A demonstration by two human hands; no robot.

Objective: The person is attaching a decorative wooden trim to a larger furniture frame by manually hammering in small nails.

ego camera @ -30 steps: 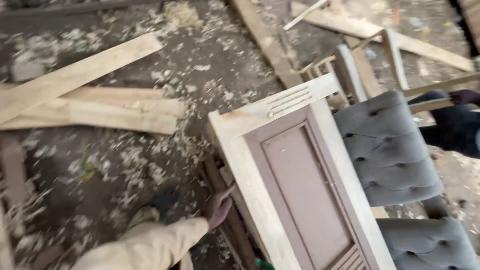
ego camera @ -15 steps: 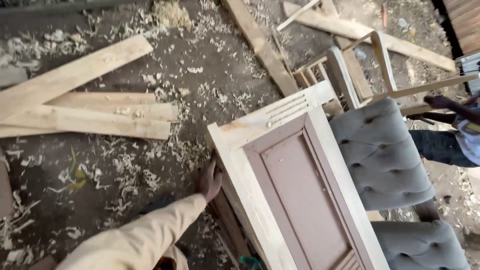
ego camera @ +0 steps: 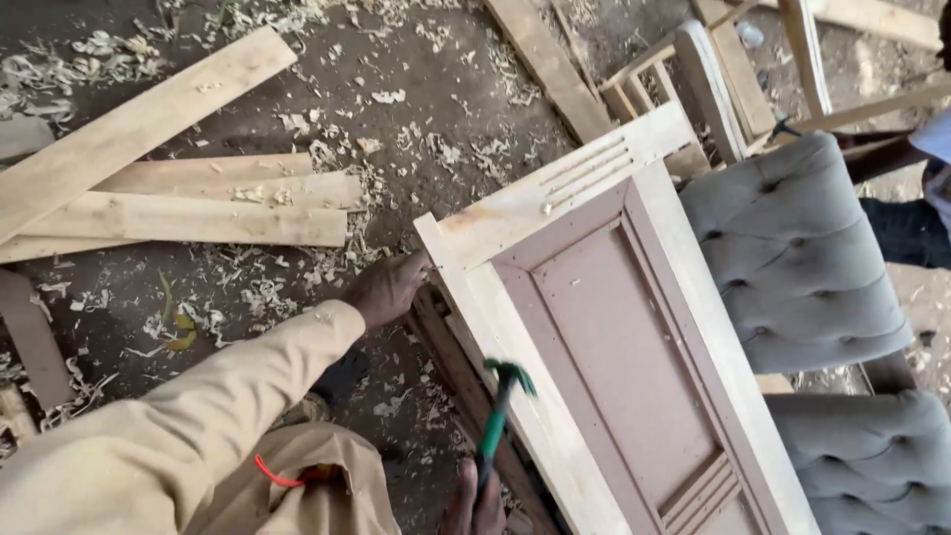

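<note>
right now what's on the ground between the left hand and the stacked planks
In the head view, only dirt floor strewn with wood shavings lies between the left hand and the planks.

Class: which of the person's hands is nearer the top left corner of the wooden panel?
Left. The left hand touches the panel edge at that corner; the right hand, holding a green hammer, is well below it.

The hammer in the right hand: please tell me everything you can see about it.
The hammer has a green head with a curved claw and a green handle, blurred in this picture. It stands nearly upright, leaning a little right, with its head above the pale frame of the wooden door panel, not touching it as far as I can tell. The right hand grips the lower end of the handle at the bottom edge of the picture.
</note>
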